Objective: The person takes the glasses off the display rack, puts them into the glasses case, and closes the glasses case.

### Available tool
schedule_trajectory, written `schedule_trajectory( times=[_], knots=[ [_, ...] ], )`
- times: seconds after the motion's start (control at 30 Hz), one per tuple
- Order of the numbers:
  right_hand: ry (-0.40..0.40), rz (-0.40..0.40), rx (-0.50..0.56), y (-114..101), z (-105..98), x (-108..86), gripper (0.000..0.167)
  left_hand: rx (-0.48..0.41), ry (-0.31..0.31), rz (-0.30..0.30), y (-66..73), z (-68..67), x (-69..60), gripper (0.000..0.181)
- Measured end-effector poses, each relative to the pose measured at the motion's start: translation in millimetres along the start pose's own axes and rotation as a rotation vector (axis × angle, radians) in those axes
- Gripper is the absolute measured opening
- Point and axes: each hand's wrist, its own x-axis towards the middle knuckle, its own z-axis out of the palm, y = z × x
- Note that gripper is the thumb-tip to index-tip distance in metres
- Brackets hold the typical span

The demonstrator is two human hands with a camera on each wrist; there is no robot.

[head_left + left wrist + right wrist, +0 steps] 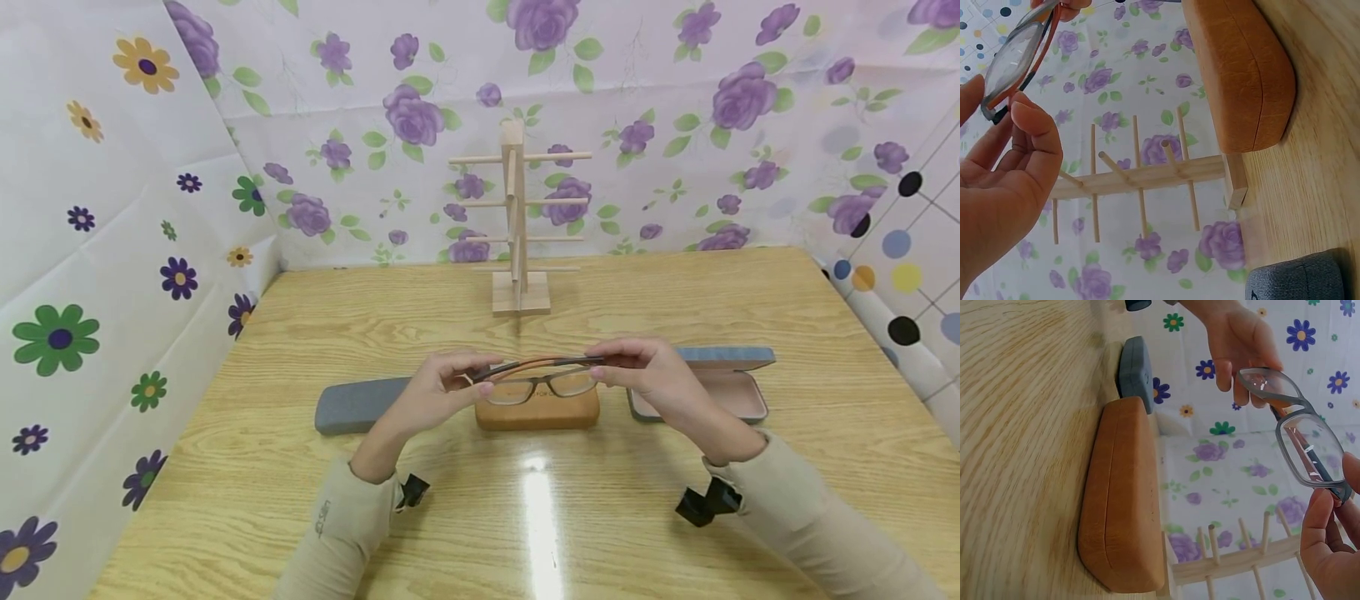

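Observation:
A pair of eyeglasses point(534, 381) with a dark front frame and orange-and-black temples is held level between both hands, above a brown glasses case point(536, 418). The temples look folded behind the lenses. My left hand point(433, 390) pinches one end of the glasses between thumb and fingers. At the other end, my right hand point(663, 382) pinches the hinge corner. The right wrist view shows both clear lenses of the eyeglasses point(1302, 407) and the right fingers point(1317, 528) at the corner. Beneath them, the brown case is closed.
A closed grey-blue glasses case point(352, 407) lies left of the brown one. On the right stands an open case point(738, 393) with a pale lining and its lid raised. Behind, a wooden stand with pegs point(516, 208) rises near the flowered backdrop point(315, 100).

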Motion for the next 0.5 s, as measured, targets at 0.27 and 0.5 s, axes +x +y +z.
schedule_trajectory(
  times=[0.27, 0.5],
  knots=[
    [0.022, 0.02, -0.005, 5, -7, -3.3, 0.038, 0.073, 0.027, -0.01, 2.2, 4.3, 2.4, 0.026],
    [0.041, 0.03, 0.007, 8, -14, -7.7, 0.032, 0.082, 0.05, -0.039, -2.4, 9.6, 6.6, 0.024]
  ],
)
